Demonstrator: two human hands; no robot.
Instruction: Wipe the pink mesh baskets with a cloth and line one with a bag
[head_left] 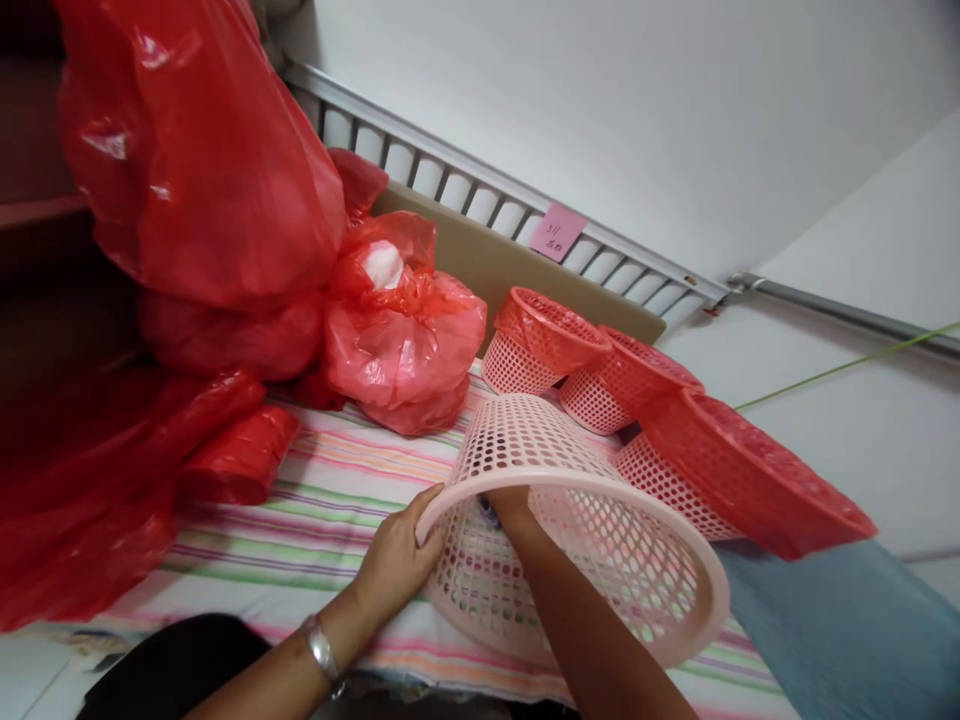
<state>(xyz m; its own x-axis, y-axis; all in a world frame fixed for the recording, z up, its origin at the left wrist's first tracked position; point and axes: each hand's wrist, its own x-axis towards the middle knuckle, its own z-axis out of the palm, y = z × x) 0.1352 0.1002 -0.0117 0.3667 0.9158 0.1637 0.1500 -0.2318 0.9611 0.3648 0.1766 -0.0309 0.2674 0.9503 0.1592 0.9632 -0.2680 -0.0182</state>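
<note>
A pale pink perforated plastic basket [536, 440] lies tipped on its side on the bed, its wide mouth turned toward me. My left hand [409, 545] grips its rim at the left, thumb and fingers on either side of the edge. Through the mouth reaches my right arm, and my right hand [510, 500] is inside, close to the left wall. A small dark bluish piece of something [487, 510] shows at that hand; its kind is unclear. The rim and basket wall hide most of the right fingers.
Three similar baskets lined with red plastic bags [551, 325] stand in a row behind. Stuffed red bags [405, 345] and a roll of red plastic bags [232, 455] are at left. Striped cloth [322, 540] covers the bed; a railing [450, 185] with a pink note [559, 232] runs behind.
</note>
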